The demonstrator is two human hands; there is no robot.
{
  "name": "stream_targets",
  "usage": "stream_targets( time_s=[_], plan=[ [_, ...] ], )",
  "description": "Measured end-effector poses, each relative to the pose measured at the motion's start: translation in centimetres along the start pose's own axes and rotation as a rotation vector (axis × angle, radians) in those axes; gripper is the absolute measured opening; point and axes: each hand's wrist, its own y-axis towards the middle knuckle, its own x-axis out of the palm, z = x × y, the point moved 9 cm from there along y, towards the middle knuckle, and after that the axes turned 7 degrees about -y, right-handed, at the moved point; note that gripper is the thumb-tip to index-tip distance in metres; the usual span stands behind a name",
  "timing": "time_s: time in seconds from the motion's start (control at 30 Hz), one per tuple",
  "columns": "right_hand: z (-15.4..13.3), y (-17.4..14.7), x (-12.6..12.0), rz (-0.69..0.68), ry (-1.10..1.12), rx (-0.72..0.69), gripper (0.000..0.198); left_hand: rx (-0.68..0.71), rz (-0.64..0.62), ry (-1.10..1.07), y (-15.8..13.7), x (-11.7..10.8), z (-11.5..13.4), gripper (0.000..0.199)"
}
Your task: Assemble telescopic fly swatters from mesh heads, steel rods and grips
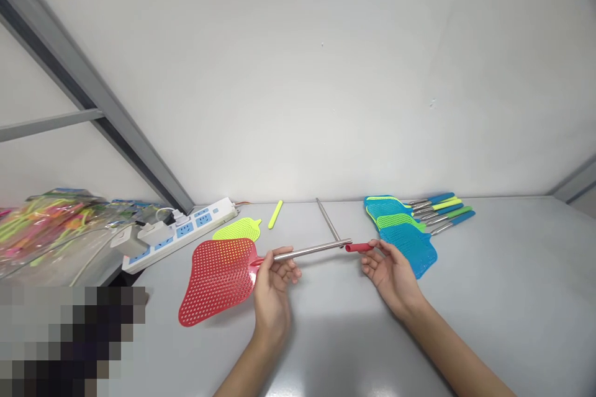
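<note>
My left hand [275,282] grips a red fly swatter [218,279] near the joint between its perforated head and its metal rod [316,249]. The head points left and the rod reaches right. Between the fingertips of my right hand [388,270] is a red handle sleeve [358,247], its hollow end facing the rod's tip. A small gap seems to separate the two. Behind the red head lies a yellow-green swatter head [237,229], partly covered by it. A loose yellow handle sleeve [275,214] and another metal rod [328,220] rest on the table further back.
Several swatters with blue and green heads [407,248] are stacked at the right, handles pointing right. A white power strip [186,232] with plugs lies at the left. Plastic bags of colourful items [56,223] sit beyond it. A wall [326,105] closes the grey table's [503,285] back.
</note>
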Motion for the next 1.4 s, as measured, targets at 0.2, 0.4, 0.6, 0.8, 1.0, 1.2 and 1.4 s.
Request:
stream_targets(
  time_s=[0.2,0.4,0.6,0.8,1.0,1.2,1.4],
  plan=[
    [0.1,-0.3,-0.2,0.031,-0.006,0.000,0.014,0.047,-0.002,-0.090,-0.2,0.2,0.8,0.039],
    [0.0,-0.3,-0.2,0.020,-0.014,0.006,0.013,0.100,0.005,-0.118,-0.2,0.2,1.6,0.046],
    [-0.2,-0.4,-0.2,0.020,-0.069,-0.003,0.014,0.094,0.000,-0.098,-0.2,0.2,1.6,0.044],
    [0.0,-0.4,-0.1,0.003,-0.024,0.016,0.013,0.109,0.004,-0.070,-0.2,0.3,1.7,0.045],
    [-0.1,-0.5,0.0,-0.002,-0.024,0.010,0.013,0.109,-0.006,-0.054,-0.1,0.3,1.8,0.046],
    [-0.3,-0.6,0.1,-0.001,-0.055,0.002,0.014,0.139,-0.002,-0.078,-0.2,0.4,2.1,0.045],
    [-0.5,-0.7,0.1,0.015,-0.106,-0.046,0.015,0.165,0.040,-0.058,-0.1,-0.1,2.3,0.042]
  ],
)
